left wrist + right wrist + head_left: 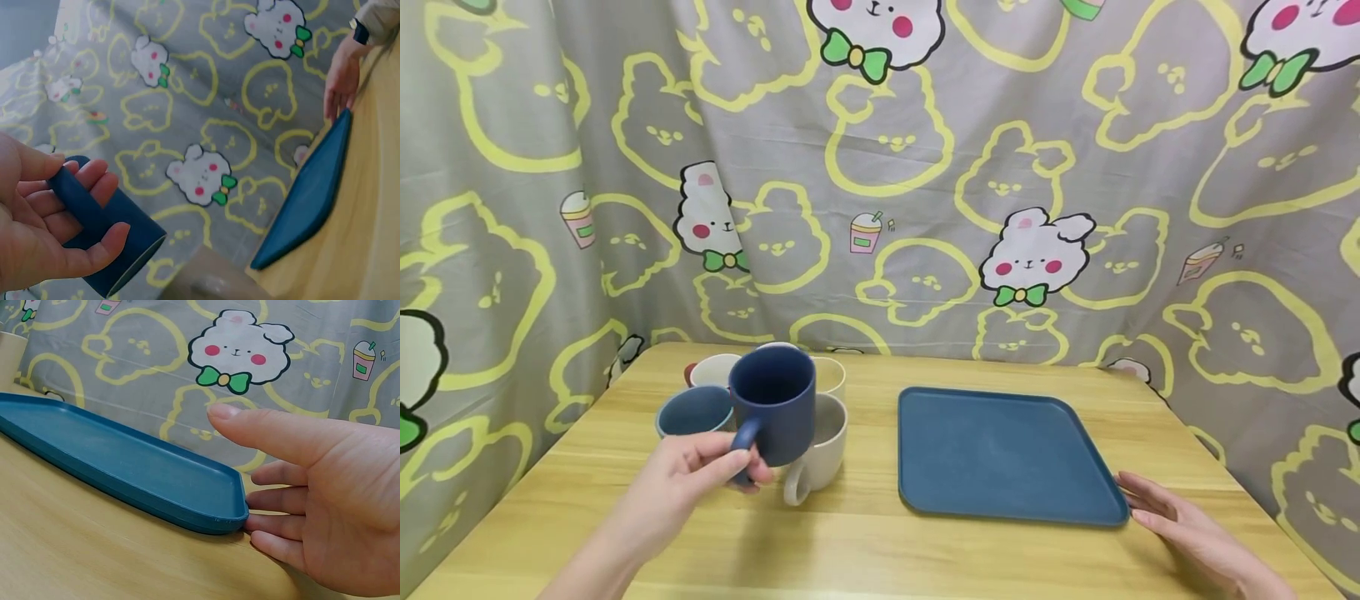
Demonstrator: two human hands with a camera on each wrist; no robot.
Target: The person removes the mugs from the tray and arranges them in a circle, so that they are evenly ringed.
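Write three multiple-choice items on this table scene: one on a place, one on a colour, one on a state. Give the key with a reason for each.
1. Where does the tray lie relative to the cluster of mugs?
A. On the side of the person's right hand
B. On top of the mugs
C. On the side of the person's left hand

2. What colour is the mug that the left hand holds?
A. Cream
B. Red
C. Dark blue

3. How is that mug held?
A. Standing on the tray
B. Lifted by its handle
C. Upside down on the table

Key: 1 A, the head view shows the tray to the right of the mugs, with the right hand at its corner. 2 C, its wall and handle are dark blue. 3 B, the left wrist view shows fingers curled round the handle with the mug in the air.
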